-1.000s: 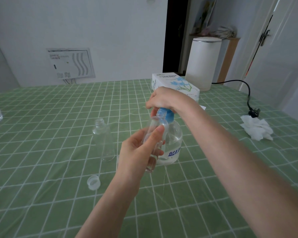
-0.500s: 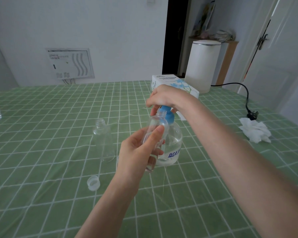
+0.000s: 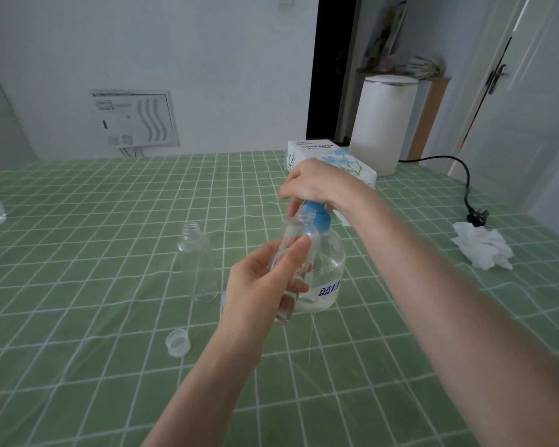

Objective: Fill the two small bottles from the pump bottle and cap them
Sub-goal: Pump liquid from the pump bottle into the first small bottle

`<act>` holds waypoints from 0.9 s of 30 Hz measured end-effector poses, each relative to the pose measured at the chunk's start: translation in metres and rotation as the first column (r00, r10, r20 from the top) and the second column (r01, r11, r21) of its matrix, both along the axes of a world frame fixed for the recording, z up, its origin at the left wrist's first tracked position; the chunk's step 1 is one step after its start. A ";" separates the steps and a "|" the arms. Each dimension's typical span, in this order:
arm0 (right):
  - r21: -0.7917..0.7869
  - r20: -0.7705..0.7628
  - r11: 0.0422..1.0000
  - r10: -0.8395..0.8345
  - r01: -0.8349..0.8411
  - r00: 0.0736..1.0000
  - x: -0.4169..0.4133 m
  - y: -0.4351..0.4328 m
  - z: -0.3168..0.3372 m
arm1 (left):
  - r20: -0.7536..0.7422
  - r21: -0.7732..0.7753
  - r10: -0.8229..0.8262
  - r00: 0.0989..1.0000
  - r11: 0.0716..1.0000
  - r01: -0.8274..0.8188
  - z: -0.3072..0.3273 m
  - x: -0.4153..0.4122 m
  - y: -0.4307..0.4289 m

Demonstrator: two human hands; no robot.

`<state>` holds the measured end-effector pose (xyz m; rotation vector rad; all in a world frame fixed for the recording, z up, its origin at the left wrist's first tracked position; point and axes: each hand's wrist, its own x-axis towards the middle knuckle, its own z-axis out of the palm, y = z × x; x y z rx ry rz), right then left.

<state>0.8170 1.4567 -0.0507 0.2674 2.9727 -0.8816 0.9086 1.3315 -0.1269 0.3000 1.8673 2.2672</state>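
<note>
A round white plastic cap (image 3: 177, 342) lies on the green checked bench (image 3: 78, 285). My left grip (image 3: 259, 285) clasps the small clear plastic bottle (image 3: 299, 233), its mouth beside the blue pump head (image 3: 317, 217). My right grip (image 3: 313, 185) curls over that head of the clear pump bottle (image 3: 329, 269), which is labelled in blue Chinese characters. Farther off, a white box (image 3: 313, 148) reads "TISSUE PAPER".

Green-checked tablecloth (image 3: 110, 285), blue pump (image 3: 317, 217)

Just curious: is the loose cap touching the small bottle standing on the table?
Apart. The head view shows green cloth between the cap and the standing bottle.
</note>
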 end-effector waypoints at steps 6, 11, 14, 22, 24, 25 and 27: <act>0.056 0.002 0.998 0.002 -0.002 1.000 -0.001 -0.002 0.007 | -0.003 0.016 -0.005 1.000 1.000 0.005 0.000 0.000 -0.001; -0.004 0.034 1.000 0.025 -0.025 0.999 -0.001 -0.003 0.005 | -0.006 0.018 -0.001 1.000 1.000 0.001 -0.001 -0.001 -0.001; -0.013 0.041 0.999 0.030 -0.030 0.999 -0.001 -0.003 0.002 | -0.003 0.019 0.005 1.000 1.000 -0.005 -0.001 -0.002 -0.001; -0.048 0.043 0.999 0.019 -0.017 0.999 -0.001 0.000 -0.005 | -0.002 0.008 0.004 1.000 1.000 -0.004 -0.002 -0.001 0.000; -0.053 0.039 0.998 0.024 -0.021 0.999 -0.002 0.001 -0.002 | -0.005 0.014 0.002 1.000 1.000 -0.002 -0.002 -0.001 0.000; -0.049 0.035 0.998 0.027 -0.025 0.999 -0.002 0.002 0.000 | -0.010 0.013 0.002 1.000 1.000 -0.002 -0.002 -0.001 0.000; -0.026 0.024 0.999 0.030 -0.030 0.999 -0.002 0.002 0.005 | -0.024 0.011 0.004 1.000 1.000 -0.003 -0.001 -0.001 -0.001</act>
